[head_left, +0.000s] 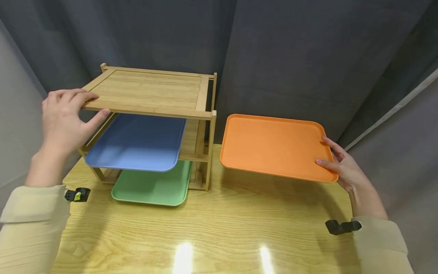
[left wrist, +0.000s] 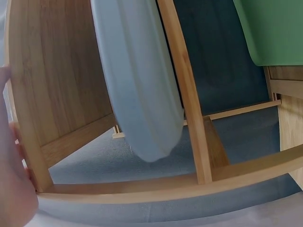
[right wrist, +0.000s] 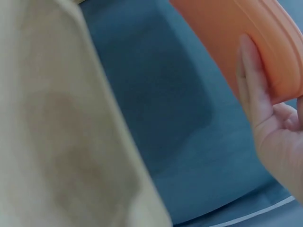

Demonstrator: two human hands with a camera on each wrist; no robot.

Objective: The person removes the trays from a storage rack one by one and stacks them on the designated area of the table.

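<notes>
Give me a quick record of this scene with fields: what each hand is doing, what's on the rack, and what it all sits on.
Left hand: grips the front left corner of the three-tier wooden rack, fingers on top, thumb under.
Right hand: holds the flat orange plastic tray by its right edge, lifted off the table, right of the rack.
Rack middle tier: blue plastic tray, sticking out in front.
Rack bottom tier: green plastic tray, also sticking out.
Rack top: bare.
Surface: light wooden table.

Even, bright overhead light; 2 glare spots on the wooden table [head_left: 219, 228] nearer than both hands' fingers. Both wrist views are soft, blurred close-up.
</notes>
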